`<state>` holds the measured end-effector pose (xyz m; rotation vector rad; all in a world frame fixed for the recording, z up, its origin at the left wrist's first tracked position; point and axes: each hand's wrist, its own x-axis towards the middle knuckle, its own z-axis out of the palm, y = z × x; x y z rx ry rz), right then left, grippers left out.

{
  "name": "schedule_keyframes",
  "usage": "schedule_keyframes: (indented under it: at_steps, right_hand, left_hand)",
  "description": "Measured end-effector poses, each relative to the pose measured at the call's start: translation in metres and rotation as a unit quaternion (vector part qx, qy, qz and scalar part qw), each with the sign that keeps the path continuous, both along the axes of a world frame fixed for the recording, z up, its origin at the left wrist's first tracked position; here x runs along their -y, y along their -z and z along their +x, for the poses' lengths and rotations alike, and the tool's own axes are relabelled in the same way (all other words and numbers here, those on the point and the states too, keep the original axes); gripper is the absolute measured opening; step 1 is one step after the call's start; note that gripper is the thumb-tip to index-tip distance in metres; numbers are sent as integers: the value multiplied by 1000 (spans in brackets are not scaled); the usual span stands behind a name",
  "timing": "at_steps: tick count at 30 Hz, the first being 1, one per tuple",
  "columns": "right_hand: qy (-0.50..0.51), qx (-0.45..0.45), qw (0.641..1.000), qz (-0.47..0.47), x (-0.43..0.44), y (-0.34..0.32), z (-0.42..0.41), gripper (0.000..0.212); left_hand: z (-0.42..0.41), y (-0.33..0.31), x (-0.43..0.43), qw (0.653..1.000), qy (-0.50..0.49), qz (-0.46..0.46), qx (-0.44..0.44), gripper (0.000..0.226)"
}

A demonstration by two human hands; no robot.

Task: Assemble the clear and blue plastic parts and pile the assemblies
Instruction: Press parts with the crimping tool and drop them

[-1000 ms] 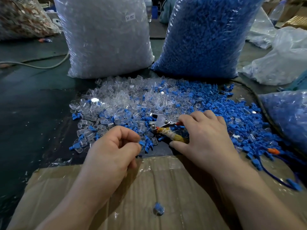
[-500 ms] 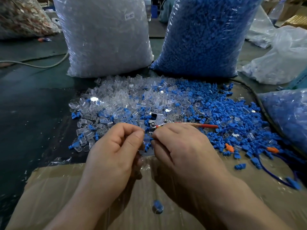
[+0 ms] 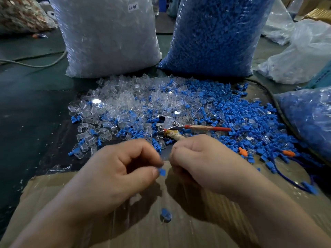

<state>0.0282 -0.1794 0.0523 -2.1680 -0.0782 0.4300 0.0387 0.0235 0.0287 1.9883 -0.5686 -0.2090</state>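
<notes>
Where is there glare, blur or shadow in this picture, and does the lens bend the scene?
Head view: glare spots sit on the clear parts and streak the clear bag; the left hand and the blue part it pinches are slightly motion-blurred; this hand and the right hand throw soft shadows on the cardboard; the wide lens stretches the forearms toward the lower corners.

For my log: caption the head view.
Left hand pinches a small blue plastic part beside the curled right hand, over brown cardboard.
</notes>
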Motion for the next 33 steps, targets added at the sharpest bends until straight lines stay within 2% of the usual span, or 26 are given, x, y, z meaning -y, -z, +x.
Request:
schedule_keyframes:
  at_steps: [1, 3, 6, 9, 10, 12, 14, 16, 18, 25, 28, 33]
  right_hand:
    - [-12, 53, 993, -100, 1, 2, 0, 32]
    - [-22, 136, 962, -236, 2, 8, 0, 34]
    - [-16, 193, 931, -309, -6, 19, -2, 36]
    - [2, 225, 920, -321, -15, 28, 1, 43]
    - [7, 237, 914, -330, -17, 30, 3, 47]
    - [11, 263, 902, -343, -22, 33, 9, 56]
    - [1, 270, 899, -345, -27, 35, 15, 60]
    - [-15, 276, 896, -347, -31, 38, 18, 56]
    - [-26, 287, 892, -349, -33, 40, 20, 49]
    - [-45, 296, 901, -314, -27, 43, 24, 18]
    - [-43, 290, 912, -287, -25, 44, 25, 11]
    - [-24, 294, 919, -262, -24, 44, 25, 6]
  left_hand:
    - [1, 0, -2, 999, 15, 49, -1, 16]
    - [1, 1, 1, 988, 64, 139, 22, 16]
    - [-3, 0, 7, 968, 109, 214, 75, 21]
    - [-7, -8, 6, 967, 110, 228, 21, 23]
    - [-7, -8, 6, 971, 82, 225, 18, 25]
    - [-1, -2, 3, 965, -43, 249, 69, 27]
    - [9, 3, -1, 927, -183, 308, 116, 39]
    - [16, 11, -5, 885, -243, 376, 130, 67]
    - [18, 18, -3, 870, -237, 411, 131, 74]
    - [16, 22, 14, 908, -180, 349, 148, 43]
    - [17, 22, 15, 917, -177, 317, 162, 28]
    - [18, 22, 16, 920, -187, 294, 178, 18]
